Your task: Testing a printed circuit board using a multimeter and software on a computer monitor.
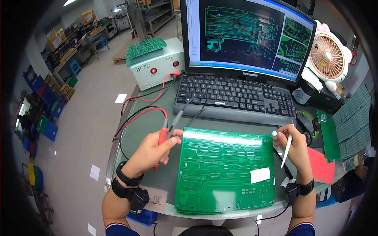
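Observation:
A large green circuit board (220,188) lies in front of me, with a white paper label (260,175) on its right half. My left hand (151,151) is closed around a red test probe (162,137) and a grey test probe (176,121), beside the board's upper left edge. Leads run from the probes off to the left. At the board's upper right corner, my right hand (293,147) grips a slim white pen-like stick (287,151), its pointed end downward. A small pale blue round piece (274,133) shows at that hand's fingertips.
Beyond the board stand a black keyboard (232,94) and a monitor (244,39) showing a circuit layout. A white tester box (159,65) carrying green boards is at the back left. On the right are a mouse (304,118), a fan (328,55), a red sheet (319,165) and more boards (352,118).

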The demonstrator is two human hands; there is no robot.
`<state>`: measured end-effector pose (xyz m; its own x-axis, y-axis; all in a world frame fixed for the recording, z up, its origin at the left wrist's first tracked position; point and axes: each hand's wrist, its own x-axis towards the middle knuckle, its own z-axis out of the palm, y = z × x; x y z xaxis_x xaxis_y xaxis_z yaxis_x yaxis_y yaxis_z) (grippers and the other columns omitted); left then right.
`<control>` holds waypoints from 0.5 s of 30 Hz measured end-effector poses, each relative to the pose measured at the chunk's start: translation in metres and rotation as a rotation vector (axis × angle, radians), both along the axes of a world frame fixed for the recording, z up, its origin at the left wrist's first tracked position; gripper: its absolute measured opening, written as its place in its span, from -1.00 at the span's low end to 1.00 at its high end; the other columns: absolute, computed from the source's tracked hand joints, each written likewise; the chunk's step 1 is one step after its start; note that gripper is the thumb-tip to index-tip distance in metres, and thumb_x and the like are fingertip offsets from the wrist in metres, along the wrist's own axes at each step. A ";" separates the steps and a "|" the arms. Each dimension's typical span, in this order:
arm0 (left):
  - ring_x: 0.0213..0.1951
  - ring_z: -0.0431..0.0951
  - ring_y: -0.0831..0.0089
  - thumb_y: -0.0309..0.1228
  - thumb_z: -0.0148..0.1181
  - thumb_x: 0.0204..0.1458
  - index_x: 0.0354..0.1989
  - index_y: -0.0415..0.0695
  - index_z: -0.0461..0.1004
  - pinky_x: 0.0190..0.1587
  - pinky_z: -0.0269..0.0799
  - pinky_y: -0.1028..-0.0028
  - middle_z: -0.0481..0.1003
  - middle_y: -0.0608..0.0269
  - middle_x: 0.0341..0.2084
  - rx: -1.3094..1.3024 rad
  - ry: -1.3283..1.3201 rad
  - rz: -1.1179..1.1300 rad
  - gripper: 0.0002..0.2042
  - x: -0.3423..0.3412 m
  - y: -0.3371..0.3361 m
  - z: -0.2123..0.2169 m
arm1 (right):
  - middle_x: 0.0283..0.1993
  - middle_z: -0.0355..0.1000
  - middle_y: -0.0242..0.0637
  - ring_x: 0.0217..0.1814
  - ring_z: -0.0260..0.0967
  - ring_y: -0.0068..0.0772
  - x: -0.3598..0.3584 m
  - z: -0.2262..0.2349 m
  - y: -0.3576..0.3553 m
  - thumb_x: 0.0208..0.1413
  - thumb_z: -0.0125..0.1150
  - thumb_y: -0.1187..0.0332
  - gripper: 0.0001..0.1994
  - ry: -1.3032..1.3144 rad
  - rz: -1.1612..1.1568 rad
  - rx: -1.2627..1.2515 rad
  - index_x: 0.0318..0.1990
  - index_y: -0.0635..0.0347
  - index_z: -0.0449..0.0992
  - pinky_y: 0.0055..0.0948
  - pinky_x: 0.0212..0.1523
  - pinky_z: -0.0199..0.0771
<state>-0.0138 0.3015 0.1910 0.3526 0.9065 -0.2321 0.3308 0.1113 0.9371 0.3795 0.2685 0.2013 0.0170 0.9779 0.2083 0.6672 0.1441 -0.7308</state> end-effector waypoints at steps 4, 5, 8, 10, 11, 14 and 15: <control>-0.74 0.21 0.75 -0.42 0.09 0.21 -0.01 -0.21 0.31 -0.64 0.29 0.63 0.44 0.33 -0.42 -0.173 -0.497 0.099 -0.77 0.007 -0.003 -0.001 | -0.39 0.55 -0.21 -0.44 0.54 -0.53 0.006 -0.006 0.002 0.20 0.16 0.43 -0.88 0.198 -0.070 -0.038 -0.22 0.31 0.45 -0.62 -0.53 0.43; -0.74 0.18 0.77 -0.48 0.11 0.19 -0.05 -0.17 0.28 -0.64 0.28 0.65 0.41 0.35 -0.44 -0.200 -0.563 0.089 -0.79 0.008 -0.003 -0.002 | -0.38 0.53 -0.22 -0.45 0.52 -0.54 0.007 -0.008 0.003 0.19 0.16 0.44 -0.88 0.256 -0.058 -0.032 -0.20 0.31 0.44 -0.64 -0.54 0.42; -0.74 0.18 0.77 -0.54 0.16 0.13 -0.13 -0.13 0.26 -0.65 0.28 0.66 0.34 0.39 -0.48 -0.245 -0.636 0.054 -0.78 0.011 -0.007 0.004 | -0.33 0.48 -0.28 -0.46 0.47 -0.58 0.009 -0.009 0.005 0.14 0.20 0.50 -0.84 0.371 -0.054 -0.064 -0.16 0.30 0.40 -0.67 -0.54 0.43; -0.73 0.18 0.77 -0.54 0.18 0.12 -0.15 -0.13 0.26 -0.65 0.28 0.66 0.33 0.40 -0.49 -0.257 -0.637 0.052 -0.78 0.011 -0.010 0.005 | -0.32 0.45 -0.31 -0.44 0.45 -0.62 0.009 -0.007 0.005 0.08 0.25 0.54 -0.79 0.467 -0.049 -0.038 -0.15 0.29 0.39 -0.68 -0.53 0.44; -0.73 0.18 0.76 -0.53 0.20 0.11 -0.16 -0.13 0.26 -0.65 0.27 0.65 0.31 0.40 -0.49 -0.267 -0.639 0.050 -0.78 0.010 -0.012 0.005 | -0.31 0.41 -0.35 -0.41 0.42 -0.66 0.010 -0.005 0.005 0.02 0.29 0.58 -0.74 0.512 -0.022 -0.060 -0.15 0.27 0.37 -0.70 -0.50 0.46; -0.72 0.23 0.74 -0.53 0.25 0.05 -0.18 -0.12 0.27 -0.65 0.26 0.64 0.33 0.39 -0.50 -0.294 -0.580 0.024 -0.74 0.008 -0.011 0.007 | -0.30 0.40 -0.37 -0.39 0.41 -0.67 0.011 -0.007 0.006 0.02 0.30 0.58 -0.73 0.564 -0.018 -0.073 -0.15 0.24 0.36 -0.71 -0.47 0.45; -0.72 0.23 0.74 -0.53 0.25 0.05 -0.18 -0.12 0.27 -0.65 0.26 0.64 0.33 0.39 -0.50 -0.310 -0.583 0.025 -0.74 0.007 -0.010 0.009 | -0.30 0.39 -0.39 -0.37 0.39 -0.68 0.011 -0.006 0.004 0.03 0.29 0.58 -0.73 0.579 -0.015 -0.088 -0.15 0.22 0.35 -0.71 -0.45 0.44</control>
<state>-0.0069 0.2910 0.2001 0.4789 0.8381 -0.2612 -0.2274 0.4058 0.8852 0.3910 0.2728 0.1951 0.1177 0.9899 0.0794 0.1569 0.0604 -0.9858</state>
